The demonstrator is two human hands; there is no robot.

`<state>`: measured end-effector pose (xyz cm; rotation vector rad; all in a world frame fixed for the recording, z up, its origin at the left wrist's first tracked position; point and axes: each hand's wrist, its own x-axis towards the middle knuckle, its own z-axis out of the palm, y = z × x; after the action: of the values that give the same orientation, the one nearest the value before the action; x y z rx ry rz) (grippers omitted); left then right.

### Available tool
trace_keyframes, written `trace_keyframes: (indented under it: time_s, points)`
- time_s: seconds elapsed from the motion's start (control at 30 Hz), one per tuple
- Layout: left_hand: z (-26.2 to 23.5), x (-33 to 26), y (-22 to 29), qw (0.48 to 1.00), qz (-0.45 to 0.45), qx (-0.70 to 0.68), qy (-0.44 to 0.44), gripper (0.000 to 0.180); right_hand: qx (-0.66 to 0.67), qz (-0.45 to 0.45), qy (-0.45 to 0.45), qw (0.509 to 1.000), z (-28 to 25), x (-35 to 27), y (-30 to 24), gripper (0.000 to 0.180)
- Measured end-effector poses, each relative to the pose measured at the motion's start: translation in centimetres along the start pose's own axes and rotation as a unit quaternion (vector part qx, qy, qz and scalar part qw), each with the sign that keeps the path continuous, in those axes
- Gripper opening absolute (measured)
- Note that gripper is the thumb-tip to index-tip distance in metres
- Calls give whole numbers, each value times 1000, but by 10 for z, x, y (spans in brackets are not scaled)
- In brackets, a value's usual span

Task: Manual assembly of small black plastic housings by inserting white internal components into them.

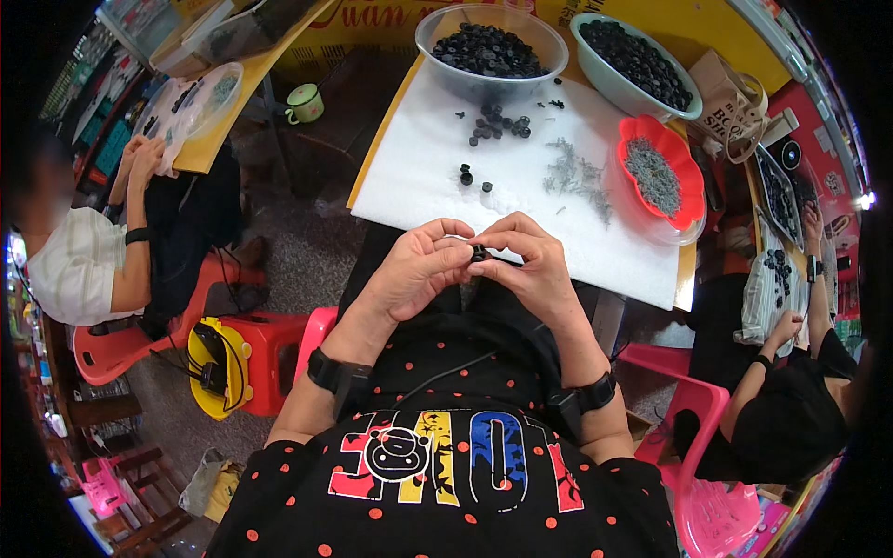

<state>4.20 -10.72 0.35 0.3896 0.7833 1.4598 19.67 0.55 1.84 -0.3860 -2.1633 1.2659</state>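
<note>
Close to the near edge of the table, my left hand (420, 268) and my right hand (528, 265) meet fingertip to fingertip. Between them is a small black round part (480, 253), pinched from both sides. A dark piece also shows at my right fingertips, mostly covered. Beyond my hands a white foam sheet (409, 177) covers the table. A few loose black round parts (486, 187) lie on it, with a cluster of similar parts (498, 125) farther off. Thin grey metal pieces (572, 172), too small to name, are scattered to the right.
At the back stand a clear bowl (426, 58) and a pale green basin (595, 70), both full of black parts. A red scalloped bowl (693, 167) of grey pieces sits right. Co-workers sit at tables on both sides. A pink chair (712, 409) and red stool (270, 358) flank me.
</note>
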Motion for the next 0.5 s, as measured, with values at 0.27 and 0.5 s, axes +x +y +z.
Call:
trace_keyframes:
  time_s: [0.27, 0.5]
  points:
    - [-10, 3, -5, 999, -4, 33, 20, 26, -44, -12, -6, 999, -1, -2, -4, 28]
    - [-12, 4, -8, 996, -36, -80, -32, 28, 13, -22, -10, 1000, 7, -2, -8, 28]
